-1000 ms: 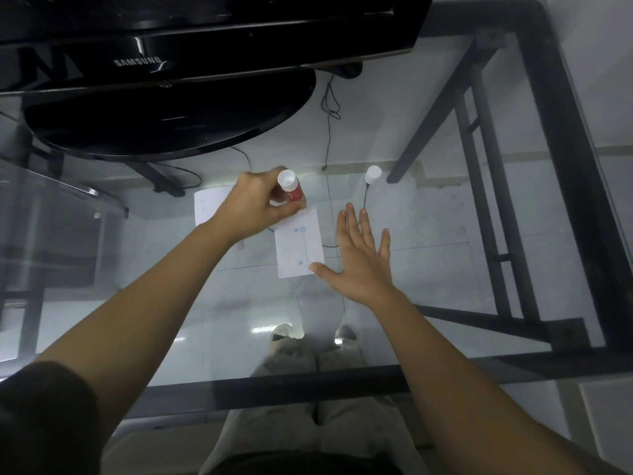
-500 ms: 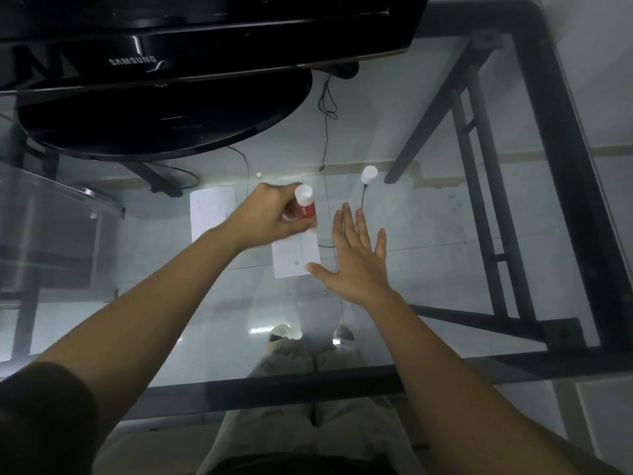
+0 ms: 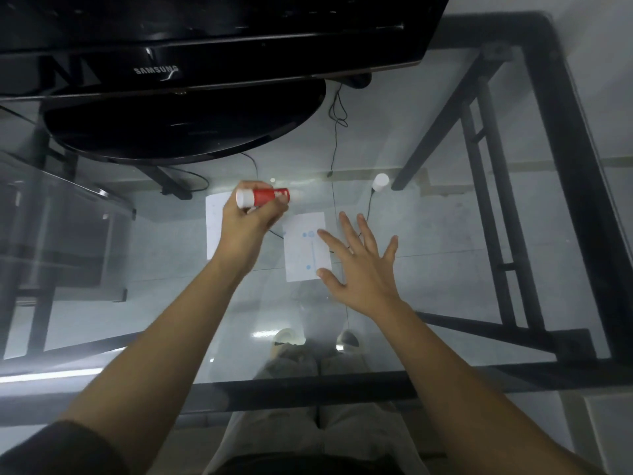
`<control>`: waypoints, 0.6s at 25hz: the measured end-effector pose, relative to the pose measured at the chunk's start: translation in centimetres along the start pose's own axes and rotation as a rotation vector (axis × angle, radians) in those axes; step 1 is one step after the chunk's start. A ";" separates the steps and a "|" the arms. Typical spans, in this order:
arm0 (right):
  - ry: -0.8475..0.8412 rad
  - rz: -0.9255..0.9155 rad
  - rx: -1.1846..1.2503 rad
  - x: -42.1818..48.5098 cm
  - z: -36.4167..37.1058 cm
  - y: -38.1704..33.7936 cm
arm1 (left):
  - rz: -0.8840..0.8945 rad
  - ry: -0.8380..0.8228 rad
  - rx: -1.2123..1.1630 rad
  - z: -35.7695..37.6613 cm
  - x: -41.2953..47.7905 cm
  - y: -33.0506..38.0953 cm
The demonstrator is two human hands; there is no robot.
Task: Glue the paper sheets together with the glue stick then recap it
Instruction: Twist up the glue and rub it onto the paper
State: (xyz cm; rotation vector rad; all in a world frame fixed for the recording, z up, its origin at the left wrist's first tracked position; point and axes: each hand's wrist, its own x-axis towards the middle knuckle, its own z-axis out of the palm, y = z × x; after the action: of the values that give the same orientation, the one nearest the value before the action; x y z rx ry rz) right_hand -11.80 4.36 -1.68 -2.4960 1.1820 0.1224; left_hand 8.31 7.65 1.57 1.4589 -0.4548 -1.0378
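Observation:
My left hand (image 3: 250, 224) grips a red glue stick (image 3: 263, 197) with a white end, held sideways above the glass table, its white end pointing left. A small white paper sheet with blue marks (image 3: 306, 246) lies flat on the glass. My right hand (image 3: 363, 265) rests open on that sheet's right edge, fingers spread. A second white sheet (image 3: 214, 221) lies to the left, partly hidden behind my left hand. The white cap (image 3: 381, 182) stands upright on the glass, beyond my right hand.
A black Samsung monitor (image 3: 205, 46) with a round base (image 3: 185, 128) stands at the back left. The glass table (image 3: 445, 217) has a black frame, with its front edge (image 3: 308, 385) near my lap. Cables run under the glass.
My left hand lifted the glue stick off the marked sheet and swung it left, turning it sideways. The sheet's top is now uncovered. My right hand stayed on the sheet's edge.

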 end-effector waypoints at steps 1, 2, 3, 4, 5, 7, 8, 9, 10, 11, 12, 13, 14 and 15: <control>0.010 -0.022 -0.015 0.0 -0.2 0.0 | -0.034 0.016 -0.076 -0.3 -0.7 -0.5; 0.019 -0.041 -0.027 0.0 -0.4 0.0 | -0.064 0.026 -0.153 -0.6 -1.4 -0.9; 0.025 -0.062 -0.036 0.0 -0.5 0.0 | -0.093 0.035 -0.225 -0.7 -2.0 -1.2; 0.031 -0.084 -0.040 0.1 -0.6 -0.1 | -0.121 0.054 -0.276 -0.8 -2.5 -1.4; 0.038 -0.098 -0.035 0.3 -0.7 -0.2 | -0.153 0.077 -0.313 -0.9 -2.8 -1.5; 0.049 -0.099 0.005 0.6 -0.9 -0.4 | -0.227 0.124 -0.371 -1.1 -3.5 -1.6; 0.054 -0.092 0.032 0.8 -1.0 -0.5 | -0.263 0.141 -0.394 -1.2 -3.7 -1.7; 0.059 -0.086 0.063 0.9 -1.1 -0.5 | -0.300 0.144 -0.416 -1.3 -3.8 -1.7; 0.065 -0.085 0.098 1.0 -1.2 -0.5 | -0.326 0.131 -0.426 -1.4 -3.9 -1.7; 0.078 -0.087 0.140 1.1 -1.3 -0.5 | -0.331 0.101 -0.421 -1.3 -3.9 -1.4; 0.104 -0.089 0.189 1.1 -1.4 -0.5 | -0.306 0.065 -0.373 -1.2 -3.7 -1.2; 0.148 -0.083 0.240 1.1 -1.6 -0.3 | -0.262 0.015 -0.299 -1.1 -3.3 -0.8; 0.207 -0.063 0.282 1.0 -1.7 0.0 | -0.207 -0.030 -0.191 -0.7 -2.7 -0.3; 0.268 -0.026 0.303 1.0 -1.8 0.5 | -0.153 -0.074 -0.054 -0.2 -1.9 0.4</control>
State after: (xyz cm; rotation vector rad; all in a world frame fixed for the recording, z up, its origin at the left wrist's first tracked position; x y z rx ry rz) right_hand -11.73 2.68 -0.42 -2.3055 1.1679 -0.3818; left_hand 7.61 9.20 2.57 1.4278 -0.3694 -1.2202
